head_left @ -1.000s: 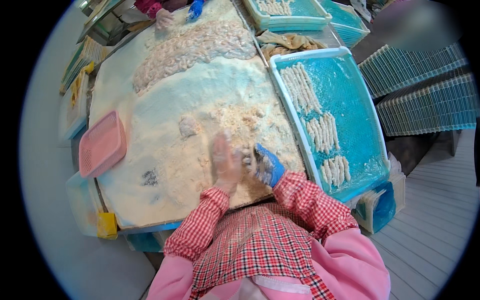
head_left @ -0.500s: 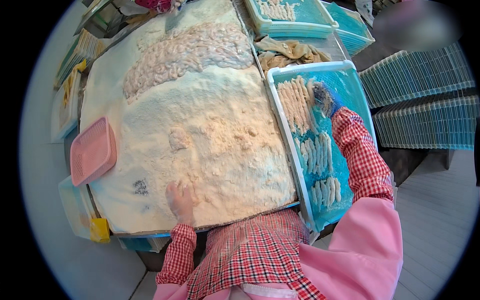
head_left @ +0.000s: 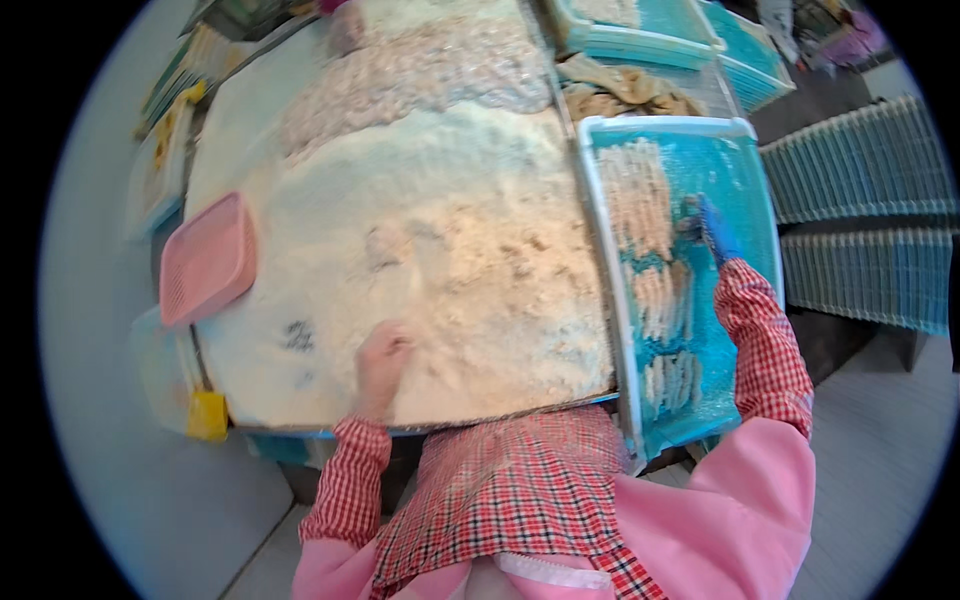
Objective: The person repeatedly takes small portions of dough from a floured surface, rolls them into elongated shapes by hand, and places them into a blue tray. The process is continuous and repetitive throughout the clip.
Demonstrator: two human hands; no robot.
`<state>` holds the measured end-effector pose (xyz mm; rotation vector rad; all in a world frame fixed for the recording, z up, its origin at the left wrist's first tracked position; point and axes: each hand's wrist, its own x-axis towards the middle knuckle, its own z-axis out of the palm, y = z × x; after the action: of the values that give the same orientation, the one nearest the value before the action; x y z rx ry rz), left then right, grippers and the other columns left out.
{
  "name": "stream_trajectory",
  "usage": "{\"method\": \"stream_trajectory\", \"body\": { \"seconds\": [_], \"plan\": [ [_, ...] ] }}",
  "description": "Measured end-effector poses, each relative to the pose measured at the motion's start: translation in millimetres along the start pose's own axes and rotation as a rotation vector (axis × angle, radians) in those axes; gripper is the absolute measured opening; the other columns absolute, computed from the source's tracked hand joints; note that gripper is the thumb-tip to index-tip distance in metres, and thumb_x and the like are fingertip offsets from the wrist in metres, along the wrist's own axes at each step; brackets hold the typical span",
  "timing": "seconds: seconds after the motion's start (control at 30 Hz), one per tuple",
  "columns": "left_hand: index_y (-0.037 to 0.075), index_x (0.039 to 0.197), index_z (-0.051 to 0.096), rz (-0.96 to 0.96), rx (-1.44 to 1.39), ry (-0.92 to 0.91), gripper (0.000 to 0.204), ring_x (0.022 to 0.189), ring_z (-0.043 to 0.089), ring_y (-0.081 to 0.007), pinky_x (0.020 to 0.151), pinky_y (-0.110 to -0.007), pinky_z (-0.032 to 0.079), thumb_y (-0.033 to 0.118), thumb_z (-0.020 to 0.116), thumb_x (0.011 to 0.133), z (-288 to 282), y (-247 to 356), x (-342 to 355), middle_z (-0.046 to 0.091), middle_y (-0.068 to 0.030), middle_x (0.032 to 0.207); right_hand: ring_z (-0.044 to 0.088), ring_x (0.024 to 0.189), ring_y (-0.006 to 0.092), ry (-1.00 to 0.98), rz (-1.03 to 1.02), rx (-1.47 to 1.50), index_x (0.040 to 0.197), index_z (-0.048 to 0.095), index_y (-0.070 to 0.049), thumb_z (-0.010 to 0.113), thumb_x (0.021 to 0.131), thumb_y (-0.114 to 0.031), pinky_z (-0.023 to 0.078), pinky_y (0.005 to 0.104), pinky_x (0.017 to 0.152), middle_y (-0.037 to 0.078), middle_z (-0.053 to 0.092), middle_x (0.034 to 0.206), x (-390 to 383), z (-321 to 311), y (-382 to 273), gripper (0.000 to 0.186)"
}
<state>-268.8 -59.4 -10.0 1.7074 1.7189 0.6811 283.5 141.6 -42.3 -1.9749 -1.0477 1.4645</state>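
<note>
My left hand (head_left: pixel 383 362), in a clear glove, is at the near part of a flour-covered table (head_left: pixel 330 230), its fingers curled and blurred. Whatever they might hold is hidden. On the right, my right hand (head_left: pixel 710 228), in a blue glove dusted with flour, is over a blue tray (head_left: pixel 735 180) with a white rim. Its fingers are apart, and nothing shows in them. Beside its fingertips, floured pale strips (head_left: pixel 640 200), like raw meat, lie side by side in rows. A mass of similar strips (head_left: pixel 420 75) spreads over the far part of the table.
A pink basket (head_left: pixel 210 262) rests at the table's left edge. Beyond the tray lie a tan cloth (head_left: pixel 630 88) and another tray (head_left: pixel 640 45) with strips. Stacked blue racks (head_left: pixel 865 165) stand on the right. Another person's hand (head_left: pixel 347 28) is at the table's far edge.
My right hand has come away from the first row, toward the tray's right side. The nearer rows sit closer to it. My left hand's fingers have curled in. The whole view has shifted.
</note>
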Motion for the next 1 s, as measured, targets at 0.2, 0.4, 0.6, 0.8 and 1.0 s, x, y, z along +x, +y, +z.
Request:
{"method": "stream_trajectory", "body": {
  "seconds": [0.2, 0.4, 0.6, 0.8, 1.0],
  "plan": [
    [0.003, 0.114, 0.06, -0.296, 0.14, 0.024, 0.035, 0.09, 0.062, -0.0317, 0.082, -0.039, 0.05, 0.014, 0.062, 0.081, 5.5, -4.7, -3.7, 0.064, -0.0161, 0.101, 0.061, 0.078, 0.016, -0.041, -0.543, 0.05, 0.116, 0.06, -0.007, 0.047, 0.098, -0.023, 0.05, 0.0318, 0.071, 0.006, 0.063, 0.094, -66.2, 128.3, -10.1, 0.027],
    [-0.001, 0.115, 0.059, -0.109, 0.532, 0.206, 0.039, 0.087, 0.062, -0.0296, 0.079, -0.038, 0.049, 0.022, 0.062, 0.084, 60.1, 3.0, -23.7, 0.064, -0.0144, 0.097, 0.059, 0.09, 0.0317, -0.168, -1.026, -0.549, 0.122, 0.057, -0.009, 0.055, 0.083, -0.009, 0.05, 0.0412, 0.08, 0.015, 0.062, 0.098, -154.5, 307.5, -28.0, 0.038],
    [-0.002, 0.113, 0.059, -0.722, -0.665, 0.165, 0.031, 0.077, 0.056, -0.0126, 0.074, -0.026, 0.047, 0.016, 0.056, 0.089, 1.7, 24.2, -0.4, 0.064, -0.007, 0.09, 0.057, 0.088, 0.029, -0.434, -1.008, -0.867, 0.102, 0.066, -0.011, 0.057, 0.078, -0.01, 0.049, 0.0424, 0.073, 0.009, 0.061, 0.095, -181.0, 320.4, 19.7, 0.026],
    [0.0, 0.109, 0.058, 0.017, 0.2, 0.147, 0.025, 0.082, 0.061, -0.0258, 0.078, -0.037, 0.049, 0.013, 0.048, 0.09, 14.4, 33.4, 16.8, 0.064, -0.0145, 0.098, 0.057, 0.091, 0.0294, -0.359, -0.997, -0.817, 0.094, 0.069, -0.011, 0.058, 0.077, -0.01, 0.048, 0.041, 0.074, 0.01, 0.061, 0.095, -208.8, 325.8, 4.6, 0.021],
    [0.001, 0.112, 0.054, -0.124, 0.468, -0.117, 0.028, 0.093, 0.059, -0.0349, 0.083, -0.044, 0.048, 0.014, 0.048, 0.088, 22.4, 13.3, 36.1, 0.06, -0.0192, 0.103, 0.056, 0.092, 0.0332, 0.021, -0.892, -0.664, 0.113, 0.063, -0.005, 0.057, 0.077, -0.008, 0.048, 0.0436, 0.077, 0.016, 0.059, 0.099, -194.9, 320.7, 10.9, 0.036]
  ]
}}
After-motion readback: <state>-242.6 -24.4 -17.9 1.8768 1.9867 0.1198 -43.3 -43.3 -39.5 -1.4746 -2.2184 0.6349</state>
